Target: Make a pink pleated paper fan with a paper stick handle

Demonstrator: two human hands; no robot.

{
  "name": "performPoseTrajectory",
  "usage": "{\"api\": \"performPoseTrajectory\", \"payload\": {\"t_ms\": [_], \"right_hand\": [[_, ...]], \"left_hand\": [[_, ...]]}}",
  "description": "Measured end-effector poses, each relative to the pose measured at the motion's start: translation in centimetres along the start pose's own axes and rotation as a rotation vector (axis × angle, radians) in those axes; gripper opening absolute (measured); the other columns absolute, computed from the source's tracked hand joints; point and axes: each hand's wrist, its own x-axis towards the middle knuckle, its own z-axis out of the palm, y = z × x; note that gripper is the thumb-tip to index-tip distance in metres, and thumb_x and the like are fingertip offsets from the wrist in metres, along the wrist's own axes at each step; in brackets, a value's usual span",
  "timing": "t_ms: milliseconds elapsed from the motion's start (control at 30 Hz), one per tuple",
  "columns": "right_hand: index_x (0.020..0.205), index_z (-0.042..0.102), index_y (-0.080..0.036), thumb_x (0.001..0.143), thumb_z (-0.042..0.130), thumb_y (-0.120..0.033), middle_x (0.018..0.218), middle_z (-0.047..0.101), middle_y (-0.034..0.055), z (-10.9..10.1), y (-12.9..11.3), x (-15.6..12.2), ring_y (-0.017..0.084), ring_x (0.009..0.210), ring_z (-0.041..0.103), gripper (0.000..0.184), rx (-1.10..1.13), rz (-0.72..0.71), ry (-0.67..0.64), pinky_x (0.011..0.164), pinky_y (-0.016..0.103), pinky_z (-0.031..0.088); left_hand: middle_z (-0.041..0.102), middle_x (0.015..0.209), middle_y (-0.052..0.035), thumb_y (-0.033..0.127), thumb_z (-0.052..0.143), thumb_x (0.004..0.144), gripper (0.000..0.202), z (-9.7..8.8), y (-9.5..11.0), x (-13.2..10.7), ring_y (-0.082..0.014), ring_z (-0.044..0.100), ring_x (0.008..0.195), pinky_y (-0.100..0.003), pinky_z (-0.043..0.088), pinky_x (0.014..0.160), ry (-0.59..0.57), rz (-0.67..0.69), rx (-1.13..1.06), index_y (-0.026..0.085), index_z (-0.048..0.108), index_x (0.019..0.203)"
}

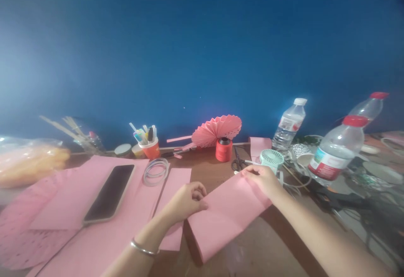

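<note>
A pink paper strip (227, 214) with a crease across it is held up at a slant over the brown table. My left hand (188, 201) grips its left edge, thumb on top and fingers curled. At the far upper edge, my right hand (260, 180) pinches the paper between thumb and fingers. Another pink strip (173, 230) lies flat beside my left forearm. Behind the held paper, a pleated pink paper fan (217, 131) rests by a red jar (224, 150) with a dark top. Black scissors (237, 162) lie just beyond the paper.
On the left, a phone (110, 193) and a coiled cable (155, 171) lie on pink sheets (139, 209). A red cup (150, 148) of markers stands behind. To the right are a mint fan (272, 159), a white-capped bottle (290, 123) and a large red-capped bottle (339, 148).
</note>
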Motion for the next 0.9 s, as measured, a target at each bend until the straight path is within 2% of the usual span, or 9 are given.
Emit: {"api": "performPoseTrajectory", "payload": {"t_ms": [100, 233, 300, 567, 800, 900], "right_hand": [[0.068, 0.066, -0.017, 0.070, 0.058, -0.036, 0.071, 0.067, 0.0023, 0.1, 0.5, -0.1, 0.020, 0.071, 0.059, 0.021, 0.035, -0.001, 0.121, 0.069, 0.029, 0.042], [0.074, 0.066, -0.016, 0.070, 0.060, -0.040, 0.078, 0.068, 0.0041, 0.4, 1.1, -0.2, 0.022, 0.078, 0.060, 0.024, 0.102, 0.027, 0.283, 0.073, 0.030, 0.043], [0.075, 0.067, -0.016, 0.068, 0.062, -0.042, 0.079, 0.068, 0.0048, 0.6, 1.4, -0.1, 0.023, 0.079, 0.060, 0.027, 0.131, 0.033, 0.316, 0.074, 0.031, 0.043], [0.073, 0.068, -0.015, 0.064, 0.065, -0.044, 0.079, 0.069, 0.0077, 1.0, 2.6, 0.2, 0.025, 0.076, 0.061, 0.031, 0.171, -0.004, 0.353, 0.072, 0.035, 0.046], [0.072, 0.068, -0.016, 0.066, 0.063, -0.044, 0.073, 0.069, 0.0058, 0.8, 2.5, 0.3, 0.023, 0.072, 0.061, 0.030, 0.121, -0.010, 0.340, 0.069, 0.033, 0.046], [0.073, 0.068, -0.015, 0.065, 0.064, -0.044, 0.076, 0.069, 0.0065, 0.8, 2.4, 0.2, 0.024, 0.075, 0.061, 0.030, 0.121, -0.004, 0.339, 0.071, 0.033, 0.046]], "left_hand": [[0.058, 0.060, 0.0023, 0.020, 0.063, 0.059, 0.015, -1.5, -0.2, 0.4, -0.0106, 0.050, 0.056, -0.019, 0.034, 0.052, 0.102, 0.035, 0.002, 0.015, 0.058, 0.073], [0.060, 0.072, -0.0002, 0.024, 0.063, 0.061, 0.022, -2.3, -0.9, 1.2, -0.0118, 0.052, 0.065, -0.020, 0.037, 0.059, 0.438, 0.151, -0.127, 0.016, 0.062, 0.081], [0.058, 0.071, 0.0004, 0.026, 0.062, 0.064, 0.029, -2.4, -1.4, 1.5, -0.0113, 0.051, 0.064, -0.020, 0.037, 0.059, 0.503, 0.194, -0.144, 0.016, 0.062, 0.092], [0.058, 0.076, -0.0002, 0.026, 0.061, 0.069, 0.027, -2.8, -2.9, 2.1, -0.0121, 0.052, 0.069, -0.022, 0.038, 0.062, 0.501, 0.218, -0.034, 0.018, 0.064, 0.095], [0.059, 0.080, -0.0012, 0.024, 0.061, 0.069, 0.027, -2.8, -2.9, 2.0, -0.0121, 0.053, 0.072, -0.022, 0.040, 0.065, 0.472, 0.222, -0.066, 0.017, 0.063, 0.095], [0.058, 0.076, 0.0000, 0.024, 0.061, 0.070, 0.030, -2.8, -2.8, 2.0, -0.0114, 0.052, 0.069, -0.021, 0.040, 0.063, 0.474, 0.225, -0.059, 0.017, 0.063, 0.098]]}}
